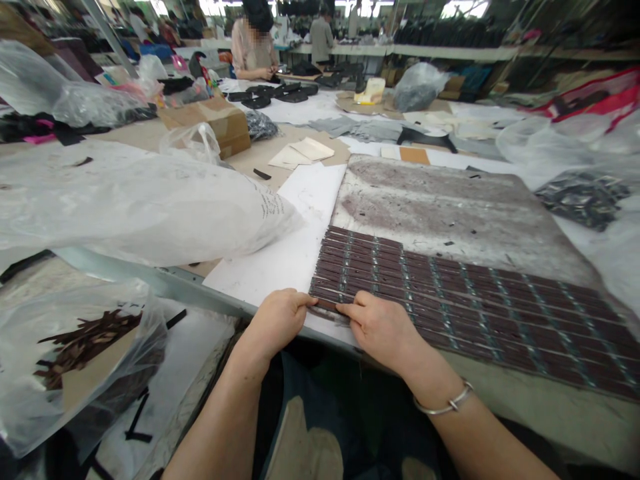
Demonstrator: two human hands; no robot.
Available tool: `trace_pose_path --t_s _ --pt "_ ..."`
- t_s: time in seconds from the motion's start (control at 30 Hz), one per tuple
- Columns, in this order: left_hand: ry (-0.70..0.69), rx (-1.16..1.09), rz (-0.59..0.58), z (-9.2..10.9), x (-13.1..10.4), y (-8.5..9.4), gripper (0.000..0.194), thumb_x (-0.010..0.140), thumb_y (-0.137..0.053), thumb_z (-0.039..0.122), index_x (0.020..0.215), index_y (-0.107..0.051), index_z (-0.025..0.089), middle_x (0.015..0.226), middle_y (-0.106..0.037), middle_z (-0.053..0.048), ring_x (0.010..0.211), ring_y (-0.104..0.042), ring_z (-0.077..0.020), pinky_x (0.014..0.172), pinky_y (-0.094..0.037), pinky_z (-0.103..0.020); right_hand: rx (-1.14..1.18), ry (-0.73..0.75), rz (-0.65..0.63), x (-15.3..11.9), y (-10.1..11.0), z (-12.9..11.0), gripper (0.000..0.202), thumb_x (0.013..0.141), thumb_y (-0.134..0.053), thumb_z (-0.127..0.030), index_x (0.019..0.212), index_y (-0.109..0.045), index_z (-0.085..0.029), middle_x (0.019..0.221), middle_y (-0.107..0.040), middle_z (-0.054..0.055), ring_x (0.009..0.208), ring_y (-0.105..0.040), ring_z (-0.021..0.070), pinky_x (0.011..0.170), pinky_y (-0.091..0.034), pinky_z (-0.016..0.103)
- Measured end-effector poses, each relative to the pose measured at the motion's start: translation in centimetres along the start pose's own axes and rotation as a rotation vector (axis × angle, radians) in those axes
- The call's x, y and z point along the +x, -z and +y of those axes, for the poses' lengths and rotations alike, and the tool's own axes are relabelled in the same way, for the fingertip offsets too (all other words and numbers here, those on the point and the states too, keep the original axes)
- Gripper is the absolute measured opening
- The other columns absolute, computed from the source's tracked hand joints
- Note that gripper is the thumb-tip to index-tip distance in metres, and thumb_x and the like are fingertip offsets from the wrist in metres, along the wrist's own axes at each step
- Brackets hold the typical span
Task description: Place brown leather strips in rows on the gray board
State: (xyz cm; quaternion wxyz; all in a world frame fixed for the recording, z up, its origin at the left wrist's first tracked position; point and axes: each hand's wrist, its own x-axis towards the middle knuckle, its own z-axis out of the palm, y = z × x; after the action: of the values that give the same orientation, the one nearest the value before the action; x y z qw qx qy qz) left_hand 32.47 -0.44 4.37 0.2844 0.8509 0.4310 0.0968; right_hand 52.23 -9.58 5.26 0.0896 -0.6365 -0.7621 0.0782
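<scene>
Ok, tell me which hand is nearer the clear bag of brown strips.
Left. The left hand is right of the bag, across a gap; the right hand is farther right, past the left one.

Mostly dark brown and off-white, with touches of red and orange.
Shows dark brown in the rows of strips (389, 263), crossed by regular grey-green bands; blotches brown over greyish white on the board (420, 200); gives plain white to the paper (310, 200), cloudy white with small dark print to the large plastic bag (150, 200). Adds tan in the cardboard box (205, 120), orange on the small card (414, 155), red in the material (625, 100) at far right, silver on the bracelet (439, 405), beige patches over dark blue on the clothing (325, 450).
</scene>
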Motion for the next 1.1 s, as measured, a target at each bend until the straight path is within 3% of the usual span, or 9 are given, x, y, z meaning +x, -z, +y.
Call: trace_pose_path --t_s 0.1,0.17,0.2,0.3,0.4,0.57,0.77,0.93,1.1 --pt "0.062 -0.233 0.093 0.5 0.0 0.3 0.032 0.08 -0.046 0.018 0.096 -0.073 0.022 0.094 -0.071 -0.005 0.089 -0.062 -0.0184 0.085 -0.047 -0.031 0.122 -0.016 0.109 -0.3 0.7 0.4 0.038 0.089 -0.043 -0.017 0.122 -0.059 -0.024 0.094 -0.063 0.005 0.081 -0.06 0.014 0.069 -0.045 0.024" --pt "0.147 -0.592 0.155 1.5 -0.1 0.4 0.027 0.082 -0.052 0.028 0.101 -0.07 0.021 0.074 -0.066 -0.002 0.067 -0.059 -0.0127 0.065 -0.048 -0.024 0.21 -0.04 0.221 -0.7 1.5 1.0 0.037 0.091 -0.043 -0.021 0.126 -0.057 -0.021 0.097 -0.064 0.006 0.085 -0.061 0.0145 0.074 -0.047 0.026" --pt "0.191 -0.825 0.153 2.2 -0.1 0.3 0.029 0.082 -0.055 0.033 0.105 -0.068 0.02 0.063 -0.058 0.001 0.053 -0.05 -0.0087 0.052 -0.043 -0.02 0.248 -0.05 0.27 -1.0 2.0 1.4 0.035 0.092 -0.043 -0.023 0.124 -0.058 -0.02 0.097 -0.065 0.007 0.085 -0.061 0.0148 0.076 -0.048 0.026" --pt "0.286 -1.512 -0.033 4.5 0.0 -0.3 0.032 0.083 -0.056 0.039 0.105 -0.062 0.016 0.053 -0.032 0.008 0.038 -0.021 -0.0015 0.035 -0.016 -0.013 0.347 -0.052 0.342 -2.0 3.3 2.1 0.028 0.092 -0.046 -0.028 0.112 -0.064 -0.019 0.09 -0.066 0.006 0.082 -0.061 0.0146 0.075 -0.048 0.027" --pt "0.363 -1.85 -0.237 6.1 0.3 -1.2 0.037 0.088 -0.047 0.045 0.101 -0.06 0.013 0.058 -0.034 0.006 0.04 -0.018 -0.0004 0.035 -0.011 -0.012 0.399 -0.038 0.333 -2.8 3.8 2.2 0.024 0.091 -0.05 -0.028 0.107 -0.065 -0.019 0.087 -0.065 0.005 0.079 -0.06 0.0139 0.072 -0.048 0.026" --pt "0.399 -1.9 -0.301 6.8 1.0 -2.3 0.053 0.088 -0.037 0.056 0.107 -0.059 0.012 0.069 -0.053 -0.002 0.039 -0.022 0.0003 0.034 -0.01 -0.013 0.444 0.032 0.323 -2.9 3.1 1.3 0.024 0.091 -0.048 -0.027 0.107 -0.064 -0.019 0.089 -0.065 0.006 0.08 -0.06 0.0143 0.071 -0.048 0.026" --pt "0.403 -1.754 -0.256 7.1 1.0 -2.8 0.054 0.086 -0.04 0.059 0.111 -0.057 0.015 0.068 -0.056 -0.001 0.035 -0.024 -0.0003 0.034 -0.008 -0.015 0.427 -0.016 0.301 -2.5 2.6 1.1 0.027 0.089 -0.049 -0.027 0.111 -0.062 -0.019 0.088 -0.063 0.006 0.078 -0.058 0.0148 0.069 -0.047 0.027" --pt "0.368 -1.615 -0.182 7.5 0.7 -3.5 0.035 0.083 -0.056 0.039 0.108 -0.055 0.015 0.067 -0.052 0.002 0.039 -0.025 0.0011 0.037 -0.011 -0.013 0.5 -0.032 0.22 -2.4 3.2 0.5 0.017 0.086 -0.055 -0.025 0.097 -0.064 -0.018 0.077 -0.057 0.002 0.065 -0.052 0.0115 0.061 -0.042 0.025" --pt "0.358 -1.541 -0.061 7.3 0.6 -4.1 0.034 0.081 -0.059 0.031 0.111 -0.053 0.016 0.065 -0.048 0.005 0.04 -0.022 0.0014 0.038 -0.014 -0.013 0.653 -0.03 0.181 -2.3 3.0 -0.2 0.029 0.086 -0.053 -0.022 0.115 -0.059 -0.021 0.091 -0.062 0.003 0.075 -0.057 0.0112 0.068 -0.046 0.023"
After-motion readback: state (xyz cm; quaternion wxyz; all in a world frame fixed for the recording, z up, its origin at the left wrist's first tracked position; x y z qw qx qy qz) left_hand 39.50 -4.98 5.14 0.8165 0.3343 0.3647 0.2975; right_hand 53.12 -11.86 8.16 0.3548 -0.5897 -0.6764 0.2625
